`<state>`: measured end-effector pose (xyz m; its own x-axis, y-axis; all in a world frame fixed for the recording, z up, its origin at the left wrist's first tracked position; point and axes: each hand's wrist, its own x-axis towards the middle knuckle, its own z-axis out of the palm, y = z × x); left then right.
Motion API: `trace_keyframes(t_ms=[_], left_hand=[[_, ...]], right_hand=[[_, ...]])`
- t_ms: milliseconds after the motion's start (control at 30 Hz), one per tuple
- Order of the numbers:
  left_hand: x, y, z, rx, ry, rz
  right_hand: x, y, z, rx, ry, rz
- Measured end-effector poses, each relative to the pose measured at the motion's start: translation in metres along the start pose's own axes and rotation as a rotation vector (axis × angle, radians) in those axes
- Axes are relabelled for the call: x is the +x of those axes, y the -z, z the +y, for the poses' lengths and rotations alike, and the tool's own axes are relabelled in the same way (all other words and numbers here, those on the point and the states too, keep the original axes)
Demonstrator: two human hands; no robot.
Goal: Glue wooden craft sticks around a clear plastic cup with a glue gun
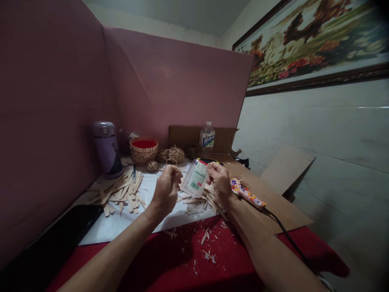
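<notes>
My right hand (219, 178) pinches the upper right edge of a clear plastic piece (196, 178) with a green, white and red label. The piece is tilted above the white sheet (100, 231). Close to its left edge is my left hand (168, 184), its fingers curled together; what they hold, if anything, is too small to make out. Wooden craft sticks (129, 190) lie in a loose pile to the left, and more sticks (214, 200) lie beneath my right hand. A flower-patterned glue gun (247, 194) rests on cardboard to the right.
Behind stand a purple flask (106, 150), a wooden bowl (144, 151) with a red inside, coiled twine (173, 155) and a plastic bottle (207, 138). A black cable (288, 237) runs down the right side. Scraps litter the red cloth (170, 259) in front.
</notes>
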<state>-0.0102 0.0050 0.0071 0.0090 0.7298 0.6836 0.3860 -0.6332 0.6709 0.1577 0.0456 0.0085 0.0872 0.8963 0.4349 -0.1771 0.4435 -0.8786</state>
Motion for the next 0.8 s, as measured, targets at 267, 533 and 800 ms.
trace_keyframes(t_ms=[267,533,800], left_hand=[[0.0033,0.0055,0.0,0.092,-0.097,0.014],[-0.001,0.0086,0.0035,0.321,-0.441,-0.108],[-0.0011,0.0022,-0.001,0.301,-0.209,-0.055]], right_hand=[[0.0012,0.0012,0.002,-0.008,0.024,0.004],[0.0002,0.0007,0.0004,-0.011,-0.001,-0.033],[-0.0026,-0.0004,0.002,-0.016,0.005,-0.056]])
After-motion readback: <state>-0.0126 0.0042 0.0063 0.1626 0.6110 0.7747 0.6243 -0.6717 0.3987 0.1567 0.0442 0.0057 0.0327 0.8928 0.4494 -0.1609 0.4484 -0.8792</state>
